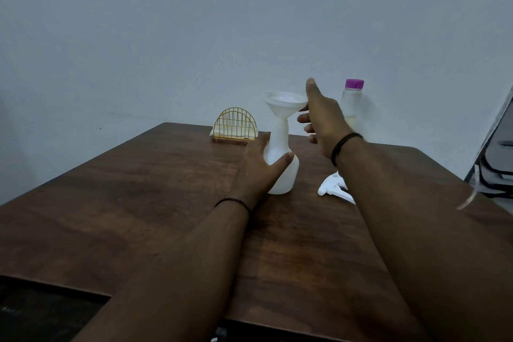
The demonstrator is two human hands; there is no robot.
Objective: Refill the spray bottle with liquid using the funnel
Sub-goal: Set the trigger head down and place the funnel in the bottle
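We see a dark wooden table (138,203) against a pale wall (166,22), its far edge running just behind the objects and its near edge crossing the lower part of the view. The white spray bottle (283,172) stands upright near the middle of the far half, headless, with a white funnel (284,104) seated in its neck. Our left hand (258,166) grips the bottle's lower body, thumb on the right side and fingers wrapped round the left. Our right hand (322,114) is raised beside the funnel, thumb up against its rim and fingers loosely curled under it; we cannot tell whether it pinches the rim. The detached white trigger sprayer head (334,189) lies on the table just right of the bottle, partly hidden by the right forearm. A clear refill bottle with a purple cap (353,100) stands near the far right edge, pale liquid low inside. A yellow wire napkin holder (235,129) sits at the far edge, left of the bottle. Broad bare tabletop extends left and toward us.
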